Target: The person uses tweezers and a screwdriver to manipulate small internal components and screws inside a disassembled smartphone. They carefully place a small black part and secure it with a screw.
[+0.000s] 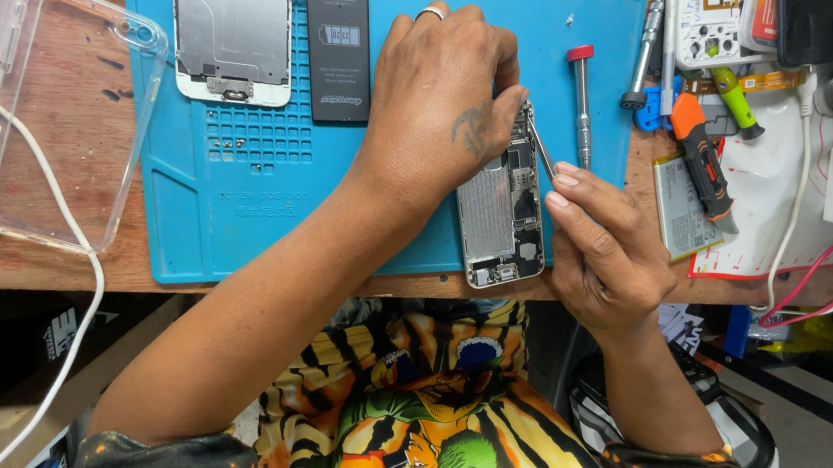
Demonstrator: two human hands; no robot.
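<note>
Both hands meet fingertip to fingertip: left hand (445, 96) arched palm-down, right hand (604, 248) pinching upward.

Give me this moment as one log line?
left hand: steadies opened phone | right hand: holds tweezers at phone's top | surface: blue mat
</note>
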